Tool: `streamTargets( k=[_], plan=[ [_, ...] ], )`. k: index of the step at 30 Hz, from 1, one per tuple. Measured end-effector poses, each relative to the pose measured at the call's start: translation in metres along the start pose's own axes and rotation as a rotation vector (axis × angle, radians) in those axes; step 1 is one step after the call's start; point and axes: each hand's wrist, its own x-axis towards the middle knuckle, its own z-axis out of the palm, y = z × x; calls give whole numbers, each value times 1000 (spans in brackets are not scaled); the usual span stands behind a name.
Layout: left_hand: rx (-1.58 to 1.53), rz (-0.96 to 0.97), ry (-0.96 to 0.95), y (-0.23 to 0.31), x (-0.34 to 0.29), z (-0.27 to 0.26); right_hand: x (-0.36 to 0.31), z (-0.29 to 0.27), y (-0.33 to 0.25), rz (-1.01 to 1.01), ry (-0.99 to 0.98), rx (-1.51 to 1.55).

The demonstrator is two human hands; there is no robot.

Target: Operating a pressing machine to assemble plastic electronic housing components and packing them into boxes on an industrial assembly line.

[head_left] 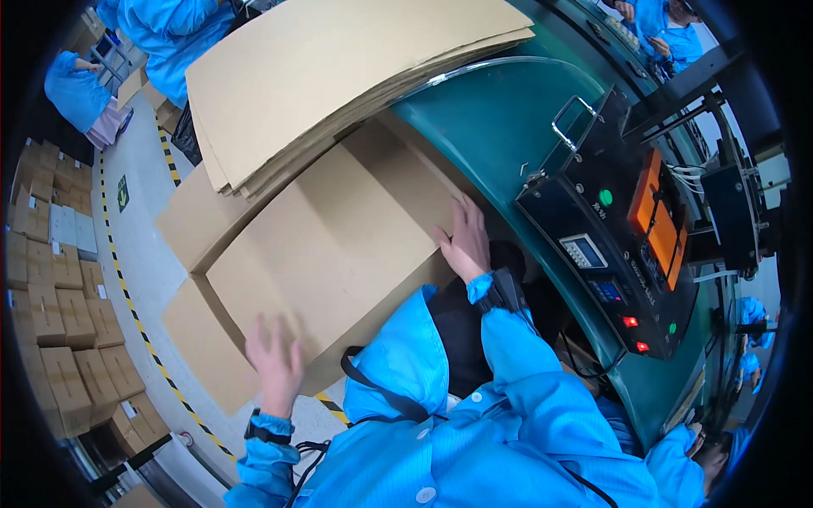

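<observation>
In front of me is an open cardboard box (330,245), tilted across the view, with flaps (207,343) folded out at its left end. A broad flat brown cardboard surface fills most of its opening; I cannot tell whether this is a loose sheet or the box's bottom. My left hand (275,360) is over the box's near left edge, fingers spread and slightly blurred, holding nothing. At the box's right end, my right hand (466,241) rests with fingers stretched out and thumb apart, touching the cardboard edge.
Flat cardboard sheets (356,68) are stacked beyond the box. A black machine (610,229) with a metal handle and orange plate stands on the green table (491,110) to the right. Stacked cartons (63,313) line the left side. Other people in blue (80,93) are nearby.
</observation>
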Motion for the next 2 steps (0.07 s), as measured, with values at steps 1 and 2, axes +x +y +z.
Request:
streamTargets(
  k=[1, 2],
  plan=[
    [31, 163, -113, 16, 14, 1, -2, 14, 5, -38, -36, -77],
    [31, 164, -114, 17, 18, 3, -1, 31, 6, -76, -66, -150]
  ],
)
